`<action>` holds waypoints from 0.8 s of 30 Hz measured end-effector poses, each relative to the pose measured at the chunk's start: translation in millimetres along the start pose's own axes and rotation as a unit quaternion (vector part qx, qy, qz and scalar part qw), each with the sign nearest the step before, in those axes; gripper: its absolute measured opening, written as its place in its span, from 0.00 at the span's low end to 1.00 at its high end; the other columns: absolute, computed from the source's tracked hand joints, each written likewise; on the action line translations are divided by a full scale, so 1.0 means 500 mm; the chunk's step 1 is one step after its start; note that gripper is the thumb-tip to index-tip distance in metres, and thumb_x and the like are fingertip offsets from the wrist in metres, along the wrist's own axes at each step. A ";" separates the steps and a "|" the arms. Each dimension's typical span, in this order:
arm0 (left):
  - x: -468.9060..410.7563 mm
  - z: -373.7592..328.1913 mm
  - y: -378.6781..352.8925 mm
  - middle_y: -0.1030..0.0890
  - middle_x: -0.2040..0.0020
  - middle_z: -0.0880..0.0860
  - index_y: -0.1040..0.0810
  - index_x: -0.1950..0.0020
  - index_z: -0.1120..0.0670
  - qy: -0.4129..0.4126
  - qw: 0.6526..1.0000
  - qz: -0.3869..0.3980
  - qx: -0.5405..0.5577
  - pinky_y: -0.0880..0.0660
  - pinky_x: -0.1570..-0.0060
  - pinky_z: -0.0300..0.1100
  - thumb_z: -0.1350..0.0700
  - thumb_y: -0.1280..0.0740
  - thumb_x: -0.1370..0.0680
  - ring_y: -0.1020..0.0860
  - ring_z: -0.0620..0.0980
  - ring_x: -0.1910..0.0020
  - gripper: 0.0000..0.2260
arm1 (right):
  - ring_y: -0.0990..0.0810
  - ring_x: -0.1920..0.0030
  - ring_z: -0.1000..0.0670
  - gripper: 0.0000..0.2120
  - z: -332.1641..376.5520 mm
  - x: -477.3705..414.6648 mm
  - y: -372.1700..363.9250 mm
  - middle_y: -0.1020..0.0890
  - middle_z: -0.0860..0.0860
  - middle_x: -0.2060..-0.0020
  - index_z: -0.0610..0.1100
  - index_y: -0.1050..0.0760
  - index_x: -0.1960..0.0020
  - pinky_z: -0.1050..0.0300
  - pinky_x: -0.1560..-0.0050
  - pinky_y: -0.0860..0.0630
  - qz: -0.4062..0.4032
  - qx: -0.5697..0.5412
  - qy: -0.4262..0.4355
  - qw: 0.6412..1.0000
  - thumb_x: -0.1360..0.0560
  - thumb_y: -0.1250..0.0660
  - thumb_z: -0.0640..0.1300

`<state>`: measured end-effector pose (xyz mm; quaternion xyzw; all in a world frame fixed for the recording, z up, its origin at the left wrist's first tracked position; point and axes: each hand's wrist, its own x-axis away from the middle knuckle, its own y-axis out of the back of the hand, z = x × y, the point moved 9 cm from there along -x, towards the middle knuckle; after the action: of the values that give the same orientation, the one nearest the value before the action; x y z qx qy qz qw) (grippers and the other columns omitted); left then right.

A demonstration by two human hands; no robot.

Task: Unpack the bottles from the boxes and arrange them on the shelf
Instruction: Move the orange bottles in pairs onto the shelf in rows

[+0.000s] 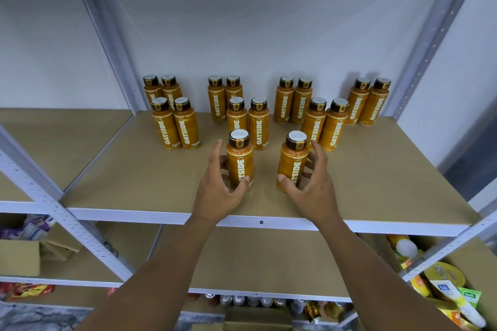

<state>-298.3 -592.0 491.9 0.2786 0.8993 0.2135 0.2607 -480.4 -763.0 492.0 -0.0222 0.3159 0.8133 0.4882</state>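
Bottles (258, 126) of orange drink with dark caps and the word OATSIDE down their labels stand upright on the brown shelf (129, 177), grouped along its far half: a block of four at the left (174, 126), two staggered sets of four in the middle, and a pair at the far right (368, 105). Two more stand apart from each other nearer the front edge. The left hand (217, 191) is curled round the left front bottle (240, 161), with its thumb on the label low down and its fingers wrapped behind the far left side. The right hand (313, 188) is curled round the right front bottle (292, 161) in the mirror pose, thumb on the near face, fingers bent round the right side and the forefinger lifted a little higher. Both front bottles rest with their bases on the shelf. Below, at the left, a cardboard box (18, 258) sits on a lower shelf, a row of cans (242, 300) shows at the bottom, and bright yellow packets (441, 290) lie at the lower right.
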 end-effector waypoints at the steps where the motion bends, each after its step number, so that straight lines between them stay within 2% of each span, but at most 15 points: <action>1: 0.000 0.000 0.000 0.29 0.26 0.52 0.53 0.18 0.41 0.000 1.000 0.000 0.000 0.21 0.43 0.45 0.48 0.23 0.25 0.26 0.44 0.39 0.47 | 0.26 0.30 0.49 0.49 0.000 0.000 0.001 0.32 0.50 0.24 0.57 0.52 0.19 0.57 0.40 0.24 -0.002 0.004 0.004 1.000 0.28 0.22 0.54; 6: -0.001 0.002 -0.002 0.30 0.25 0.52 0.53 0.18 0.41 0.004 1.000 0.007 0.003 0.21 0.42 0.44 0.48 0.23 0.25 0.26 0.43 0.39 0.46 | 0.24 0.32 0.49 0.47 -0.004 0.002 0.003 0.29 0.50 0.26 0.58 0.51 0.19 0.51 0.40 0.20 -0.007 0.009 -0.001 1.000 0.26 0.23 0.48; 12: 0.000 0.003 -0.002 0.30 0.25 0.52 0.53 0.19 0.40 0.005 1.000 0.008 0.005 0.21 0.41 0.47 0.48 0.23 0.25 0.25 0.45 0.38 0.46 | 0.20 0.38 0.49 0.46 -0.003 0.004 0.003 0.25 0.49 0.29 0.60 0.50 0.21 0.53 0.45 0.18 -0.005 0.003 0.002 1.000 0.27 0.23 0.50; 15: 0.000 0.002 -0.005 0.30 0.24 0.52 0.53 0.18 0.40 0.002 1.000 0.013 0.005 0.21 0.41 0.45 0.48 0.24 0.25 0.25 0.45 0.37 0.46 | 0.21 0.39 0.52 0.45 0.003 0.006 -0.003 0.25 0.49 0.29 0.60 0.48 0.21 0.58 0.47 0.19 0.012 0.000 0.015 1.000 0.27 0.23 0.51; 21: 0.006 -0.017 -0.013 0.31 0.24 0.49 0.54 0.21 0.33 -0.043 0.998 0.036 -0.001 0.24 0.43 0.38 0.49 0.24 0.24 0.27 0.42 0.36 0.45 | 0.22 0.36 0.49 0.42 0.024 0.013 -0.018 0.27 0.51 0.28 0.58 0.46 0.21 0.60 0.46 0.21 0.042 0.021 0.058 0.997 0.26 0.23 0.52; 24: 0.009 -0.025 -0.018 0.32 0.23 0.49 0.54 0.22 0.31 -0.062 0.997 0.049 -0.002 0.21 0.40 0.43 0.49 0.24 0.24 0.26 0.47 0.32 0.44 | 0.22 0.36 0.50 0.42 0.028 0.013 -0.024 0.27 0.52 0.28 0.58 0.45 0.22 0.64 0.47 0.23 0.050 0.019 0.067 0.996 0.26 0.23 0.54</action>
<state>-312.5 -599.0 495.3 0.3344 0.8664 0.2103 0.3054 -470.4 -746.4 495.1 -0.0517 0.3646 0.8268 0.4253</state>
